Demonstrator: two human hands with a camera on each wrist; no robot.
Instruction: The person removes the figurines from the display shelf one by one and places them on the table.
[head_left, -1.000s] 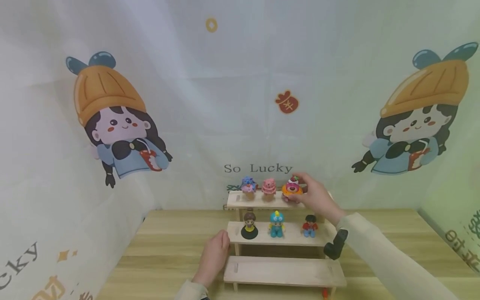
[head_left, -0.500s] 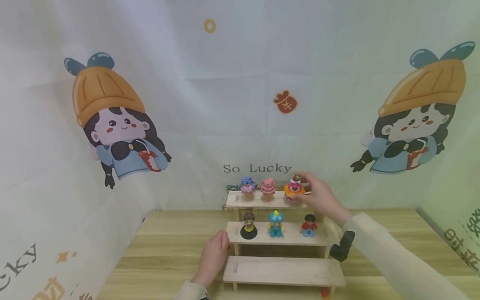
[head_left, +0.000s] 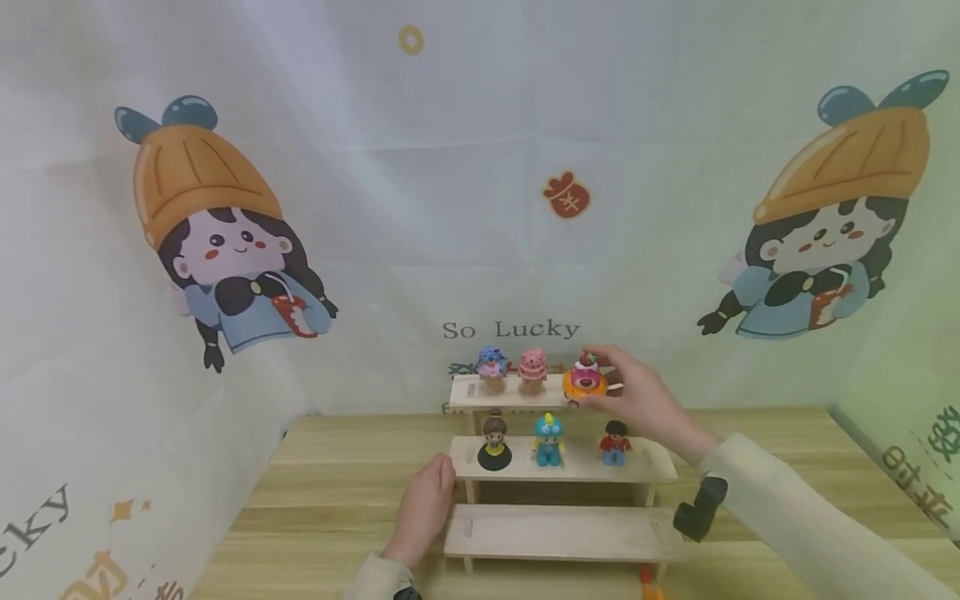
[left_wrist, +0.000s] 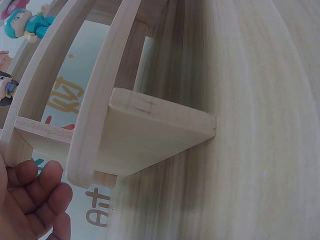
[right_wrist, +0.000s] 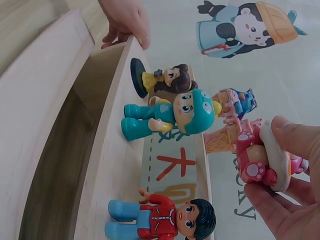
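Note:
Thumb and fingers of my right hand [head_left: 648,404] pinch a pink bear toy [head_left: 585,382] with an orange ring, at the right of the top shelf [head_left: 551,398]. Seen from the right wrist, the bear's pink feet [right_wrist: 251,171] face the camera, clear of the shelf. Blue [head_left: 492,368] and pink [head_left: 532,371] ice-cream figures stand to its left. My left hand [head_left: 422,510] grips the left end of the middle shelf [head_left: 581,471]; in the left wrist view its curled fingers [left_wrist: 47,192] lie by the stand's edge, thumb hidden.
On the middle shelf stand a yellow-dressed figure [head_left: 495,442], a teal one [head_left: 549,442] and a red-jacketed one [head_left: 615,444]. The lower shelf [head_left: 562,533] is in front. An orange-red object [head_left: 648,583] lies below its right end. A printed cloth [head_left: 465,167] hangs behind.
My right hand has shifted the bear toy slightly rightward, farther from the pink ice-cream figure. My left hand keeps its grip on the shelf end. The head view has shifted a little.

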